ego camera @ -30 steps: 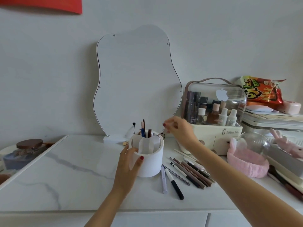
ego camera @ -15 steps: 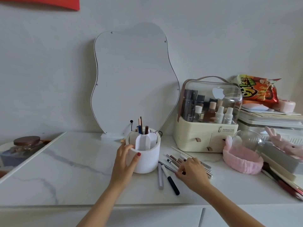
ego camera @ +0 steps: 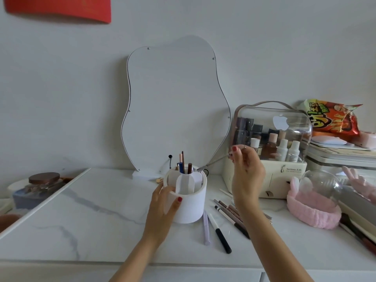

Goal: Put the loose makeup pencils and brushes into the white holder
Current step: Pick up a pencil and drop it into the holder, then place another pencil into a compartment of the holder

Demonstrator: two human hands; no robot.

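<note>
Our right hand had risen from the loose pencils on the marble top, pinching a thin silver brush tipped over the round white holder, which our left hand gripped; insertion seemed imminent.

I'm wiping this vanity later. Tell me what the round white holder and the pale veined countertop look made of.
Round white holder: probably matte plastic or ceramic; evenly white, no gloss, thin dividers inside. The left hand grips it.
Pale veined countertop: marble or marble-look stone; grey veins, soft sheen. Real or imitation can't be told.
</note>
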